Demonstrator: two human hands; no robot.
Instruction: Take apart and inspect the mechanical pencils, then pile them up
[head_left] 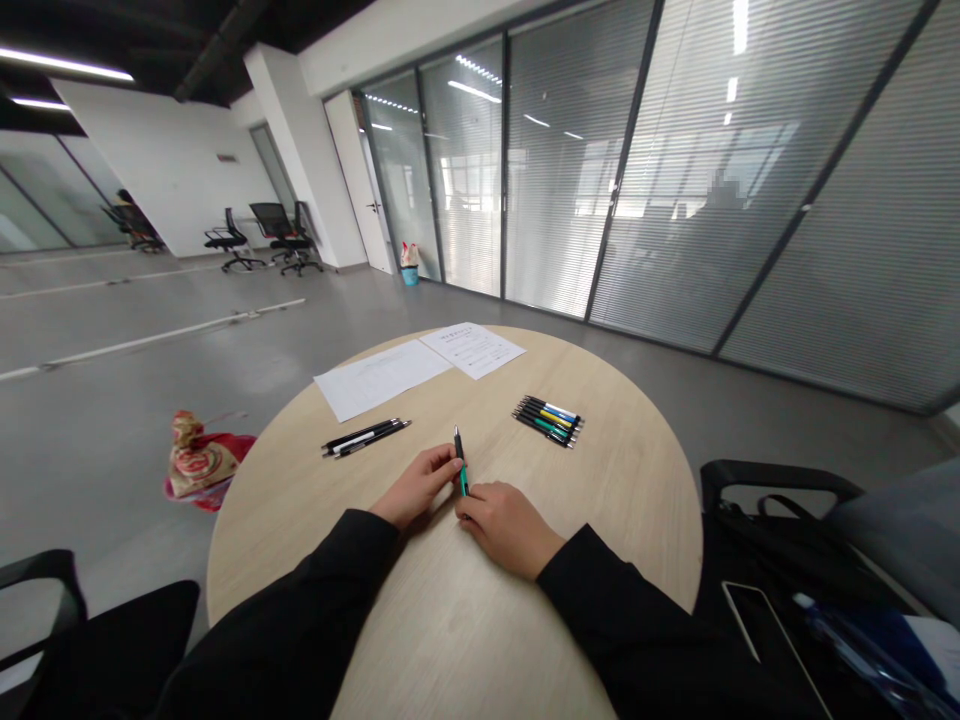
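Between my two hands a green and black pen [463, 478] is held with its metal tip pointing away from me. My left hand [424, 485] pinches it near the middle, thumb against the barrel. At its near end, the fingers of my right hand [502, 522] are closed around the pen, hiding that end. To the right on the table lies a row of several pens [547, 420] side by side, with white, blue, yellow and green barrels. On the left lies a smaller group of black and white pens [366, 438].
Two printed sheets [384, 378] lie at the far side of the round wooden table [465, 640]. Office chairs stand on both sides; the right chair [780, 480] bears a bag and a phone [757, 620]. A tied-up bag [201, 460] sits left of the table.
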